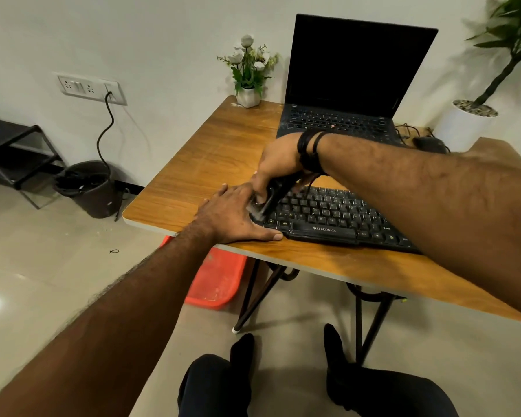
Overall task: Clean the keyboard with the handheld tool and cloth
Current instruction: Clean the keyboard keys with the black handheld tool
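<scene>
The keyboard (328, 218) lies on the worktop (211, 152) in front of the laptop (343, 85). The left hand (235, 215) rests flat, fingers straight, against the keyboard's left end. The right hand (278, 164) grips a dark tool (272, 195), its tip on the keyboard's leftmost keys.

a wooden table (211, 152) carries a black keyboard (331, 218); behind the keyboard sit a laptop (343, 121) and flower pot (248, 97).
</scene>
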